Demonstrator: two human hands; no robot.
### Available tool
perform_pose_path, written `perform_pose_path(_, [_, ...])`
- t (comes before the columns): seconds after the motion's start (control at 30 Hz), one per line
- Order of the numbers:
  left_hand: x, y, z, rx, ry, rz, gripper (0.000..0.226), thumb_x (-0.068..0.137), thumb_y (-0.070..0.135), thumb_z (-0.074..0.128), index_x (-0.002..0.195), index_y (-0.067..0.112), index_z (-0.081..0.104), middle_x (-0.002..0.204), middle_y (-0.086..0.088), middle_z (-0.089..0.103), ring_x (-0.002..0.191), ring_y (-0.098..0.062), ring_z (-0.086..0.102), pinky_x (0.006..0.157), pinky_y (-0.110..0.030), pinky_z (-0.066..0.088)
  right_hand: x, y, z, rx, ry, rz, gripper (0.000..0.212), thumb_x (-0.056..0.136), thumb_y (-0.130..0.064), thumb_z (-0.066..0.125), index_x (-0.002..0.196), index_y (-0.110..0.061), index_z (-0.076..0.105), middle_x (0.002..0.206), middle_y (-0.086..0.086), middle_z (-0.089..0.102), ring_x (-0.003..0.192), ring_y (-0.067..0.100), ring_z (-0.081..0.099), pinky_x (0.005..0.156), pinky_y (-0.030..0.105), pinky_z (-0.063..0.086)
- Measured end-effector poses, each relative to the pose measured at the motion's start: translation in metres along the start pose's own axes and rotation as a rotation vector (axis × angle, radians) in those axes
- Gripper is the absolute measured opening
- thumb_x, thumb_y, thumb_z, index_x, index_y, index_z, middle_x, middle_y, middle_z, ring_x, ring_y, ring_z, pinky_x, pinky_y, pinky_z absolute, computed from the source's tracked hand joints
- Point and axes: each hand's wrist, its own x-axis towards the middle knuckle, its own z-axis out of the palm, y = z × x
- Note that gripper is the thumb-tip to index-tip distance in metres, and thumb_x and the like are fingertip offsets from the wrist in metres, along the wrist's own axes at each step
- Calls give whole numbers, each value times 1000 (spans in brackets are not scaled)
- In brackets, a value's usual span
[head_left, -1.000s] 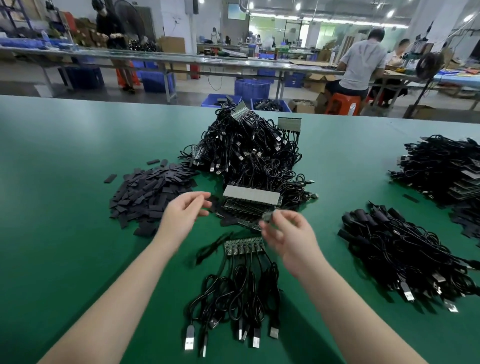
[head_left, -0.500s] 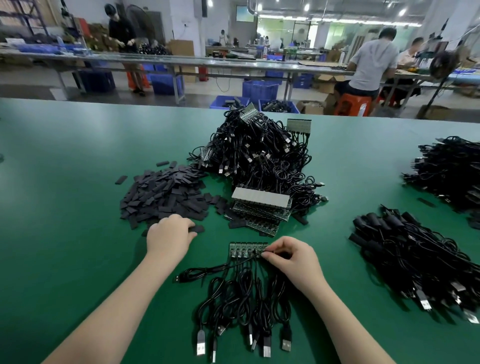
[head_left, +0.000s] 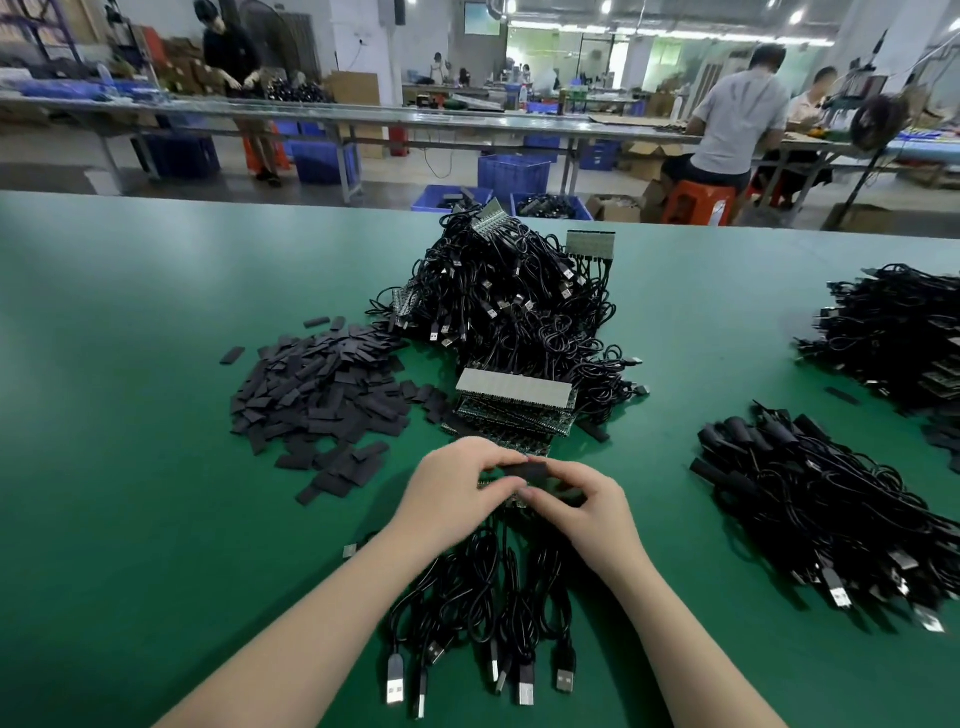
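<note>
On the green table (head_left: 130, 467) in front of me lies a bundle of black USB cables (head_left: 483, 597) joined to a small circuit board strip that my hands mostly hide. My left hand (head_left: 457, 491) pinches a flat black sleeve piece (head_left: 524, 470) between thumb and fingers above the strip. My right hand (head_left: 582, 506) meets it there, its fingers curled round the end of a cable at the strip. The USB plugs (head_left: 524, 691) fan out toward me.
A heap of flat black sleeve pieces (head_left: 322, 400) lies at the left. Behind it rises a big tangle of cables (head_left: 509, 306) with a stack of board strips (head_left: 514, 402). Sleeved cables (head_left: 831, 499) pile at the right, more (head_left: 893, 332) beyond. People work at far benches.
My left hand left the sleeve heap with a black piece and moved right to the board strip. My right hand stayed at the strip; both hands now meet over it.
</note>
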Motion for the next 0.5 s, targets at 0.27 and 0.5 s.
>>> perform_pose_path(0.27, [9,9,6,-102,-48,-18,31,85,35,71,117,35,70,102,17,64,95,-5,59,87,-32,50,-2,-3,-6,298,31,22,37,83,-9,77,89,-45,78,90,-9,78,80,0,68,74,12,50])
perform_pose_path(0.5, [11,2,7,259,-257,-84,48,84,54,67,128,34,62,127,9,60,115,-14,56,92,-35,50,1,4,-7,429,211,134,12,82,-12,79,88,-22,79,86,-1,78,77,3,70,69,11,50])
